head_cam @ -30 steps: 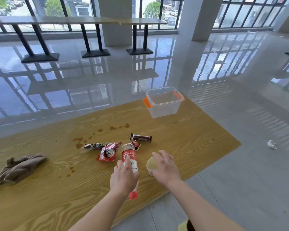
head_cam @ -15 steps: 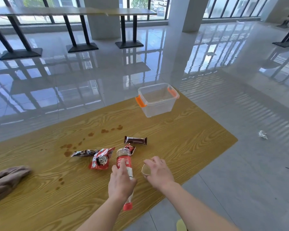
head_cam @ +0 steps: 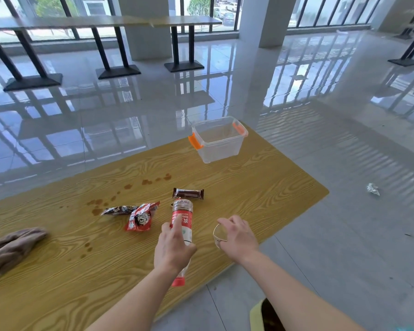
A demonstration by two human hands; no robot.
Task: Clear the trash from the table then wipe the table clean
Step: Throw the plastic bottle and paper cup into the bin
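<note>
A plastic bottle [head_cam: 182,216] with a red label and red cap lies on the wooden table [head_cam: 261,192], and my left hand [head_cam: 173,247] grips its middle. My right hand [head_cam: 238,235] is closed around a clear plastic cup [head_cam: 218,233] near the table's front edge. A brown snack bar wrapper [head_cam: 188,193] lies just beyond the bottle. A red wrapper [head_cam: 141,216] and a dark wrapper [head_cam: 118,210] lie to the left. Brown spill stains [head_cam: 127,186] dot the wood. A brown cloth [head_cam: 12,244] sits crumpled at the far left.
A clear plastic bin [head_cam: 219,139] with orange latches stands at the table's far corner. A crumpled scrap [head_cam: 373,188] lies on the tiled floor to the right. Other tables stand by the windows at the back.
Both hands have closed on their objects; the cup is tipped up in my right hand. The view has shifted slightly, so the cloth sits nearer the left edge.
</note>
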